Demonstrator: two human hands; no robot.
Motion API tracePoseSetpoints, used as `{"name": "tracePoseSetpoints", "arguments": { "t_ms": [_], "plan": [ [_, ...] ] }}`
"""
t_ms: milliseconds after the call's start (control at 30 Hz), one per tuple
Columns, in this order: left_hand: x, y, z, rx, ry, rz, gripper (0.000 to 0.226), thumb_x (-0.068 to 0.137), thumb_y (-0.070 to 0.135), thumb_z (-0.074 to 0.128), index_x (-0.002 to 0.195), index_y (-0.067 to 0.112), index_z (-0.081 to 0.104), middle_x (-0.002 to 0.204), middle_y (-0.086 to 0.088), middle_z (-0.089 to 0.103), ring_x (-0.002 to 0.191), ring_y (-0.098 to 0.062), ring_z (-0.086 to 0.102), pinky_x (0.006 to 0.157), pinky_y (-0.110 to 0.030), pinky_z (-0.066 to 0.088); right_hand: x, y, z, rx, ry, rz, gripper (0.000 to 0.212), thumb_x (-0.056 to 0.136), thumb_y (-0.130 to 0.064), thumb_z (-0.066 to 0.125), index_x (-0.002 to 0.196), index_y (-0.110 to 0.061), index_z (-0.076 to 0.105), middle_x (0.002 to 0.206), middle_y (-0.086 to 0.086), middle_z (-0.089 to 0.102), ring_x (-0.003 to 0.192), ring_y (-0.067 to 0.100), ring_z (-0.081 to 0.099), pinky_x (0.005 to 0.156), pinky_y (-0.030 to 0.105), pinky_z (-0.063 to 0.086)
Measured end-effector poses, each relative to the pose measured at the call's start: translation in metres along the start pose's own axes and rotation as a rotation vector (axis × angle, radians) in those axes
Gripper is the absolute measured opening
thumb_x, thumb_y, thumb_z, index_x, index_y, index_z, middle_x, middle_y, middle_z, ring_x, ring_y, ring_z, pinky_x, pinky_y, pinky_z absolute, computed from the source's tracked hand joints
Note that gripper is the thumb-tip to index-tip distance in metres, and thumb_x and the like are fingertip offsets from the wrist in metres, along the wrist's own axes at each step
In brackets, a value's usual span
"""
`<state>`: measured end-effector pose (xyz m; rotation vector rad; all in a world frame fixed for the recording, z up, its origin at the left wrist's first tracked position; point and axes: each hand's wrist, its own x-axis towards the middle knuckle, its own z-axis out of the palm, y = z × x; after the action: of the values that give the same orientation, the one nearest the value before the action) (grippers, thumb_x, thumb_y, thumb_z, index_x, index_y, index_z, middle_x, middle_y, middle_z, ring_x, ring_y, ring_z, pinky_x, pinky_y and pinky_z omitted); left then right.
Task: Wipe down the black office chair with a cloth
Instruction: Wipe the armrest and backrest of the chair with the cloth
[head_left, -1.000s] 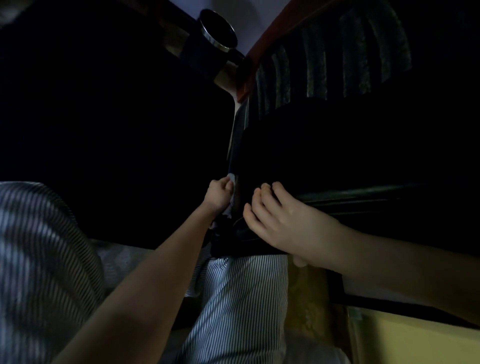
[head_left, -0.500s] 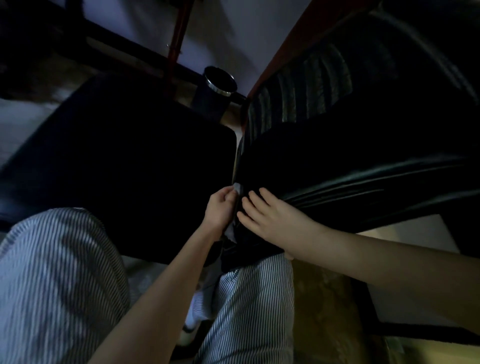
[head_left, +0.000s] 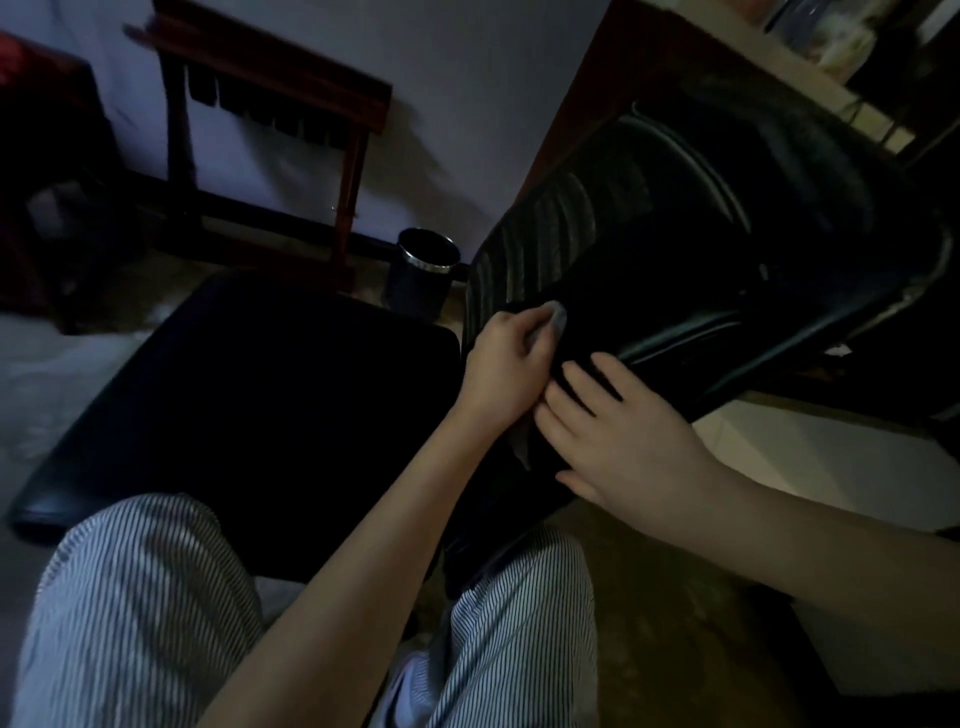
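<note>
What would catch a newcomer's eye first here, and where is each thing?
The two hands meet at centre: the left hand grips a pale cloth against the black office chair, and the right hand lies flat on it alongside. Striped trousers fill the bottom, and a metal-rimmed bin stands on the floor behind.

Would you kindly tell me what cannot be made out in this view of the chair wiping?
Cloth: head view, mostly hidden inside the left hand; only pale scraps show.
Base of the chair: head view, hidden under the seat and the striped legs.
Chair surface: too dark to tell wiped from unwiped.
Bin contents: too dark, too small.
</note>
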<state>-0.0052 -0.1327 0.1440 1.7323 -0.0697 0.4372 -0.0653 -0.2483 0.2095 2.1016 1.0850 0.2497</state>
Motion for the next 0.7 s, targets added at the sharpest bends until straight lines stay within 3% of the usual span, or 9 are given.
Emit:
{"name": "tracePoseSetpoints", "arguments": {
  "t_ms": [167,333,433,533,633,700],
  "plan": [
    [-0.017,0.046,0.011,0.021,0.095,0.273,0.033,0.094,0.018,0.051,0.126,0.012,0.058,0.097,0.002,0.048,0.09,-0.01,0.053,0.079,-0.022,0.044,-0.045,0.027,-0.008,-0.078,0.267,0.075,0.026,0.084,-0.024,0.054,0.096,-0.003,0.063,0.103,0.018,0.064,0.104,0.036,0.058,0.1,0.048,0.032],
    [-0.04,0.081,0.035,0.0,0.219,0.47,0.034,0.094,0.02,0.047,0.122,0.006,0.059,0.107,-0.012,0.052,0.088,-0.013,0.055,0.072,-0.02,0.048,-0.066,0.045,-0.007,-0.142,0.474,0.058,0.026,0.086,-0.022,0.055,0.074,-0.004,0.069,0.078,0.014,0.069,0.088,0.032,0.065,0.093,0.044,0.041],
    [-0.045,0.063,0.039,0.147,0.244,0.528,0.035,0.093,0.022,0.045,0.122,0.006,0.058,0.108,-0.017,0.053,0.089,-0.022,0.058,0.069,-0.028,0.052,-0.079,0.055,-0.002,-0.177,0.51,-0.029,0.028,0.09,-0.023,0.049,0.086,-0.006,0.071,0.091,0.012,0.072,0.094,0.031,0.066,0.09,0.044,0.04],
    [-0.056,0.03,0.038,0.281,0.28,0.537,0.031,0.092,0.02,0.046,0.121,0.01,0.053,0.106,-0.019,0.055,0.09,-0.026,0.059,0.068,-0.03,0.054,-0.085,0.06,0.001,-0.246,0.541,-0.038,0.029,0.092,-0.025,0.045,0.106,-0.006,0.061,0.106,0.013,0.068,0.101,0.031,0.061,0.09,0.044,0.039],
    [-0.067,0.001,0.031,0.266,0.282,0.472,0.031,0.092,0.022,0.046,0.122,0.015,0.048,0.109,-0.015,0.054,0.091,-0.022,0.059,0.072,-0.028,0.053,-0.083,0.056,0.004,-0.304,0.513,0.057,0.035,0.09,-0.027,0.042,0.116,-0.006,0.053,0.117,0.014,0.063,0.113,0.032,0.047,0.097,0.045,0.033],
    [-0.069,-0.008,0.025,0.211,0.282,0.41,0.032,0.092,0.025,0.047,0.122,0.013,0.053,0.108,-0.011,0.053,0.091,-0.014,0.057,0.074,-0.018,0.049,-0.079,0.052,0.007,-0.31,0.442,0.09,0.035,0.09,-0.023,0.042,0.12,-0.005,0.049,0.122,0.016,0.06,0.117,0.033,0.042,0.101,0.046,0.028]
  ]
}}
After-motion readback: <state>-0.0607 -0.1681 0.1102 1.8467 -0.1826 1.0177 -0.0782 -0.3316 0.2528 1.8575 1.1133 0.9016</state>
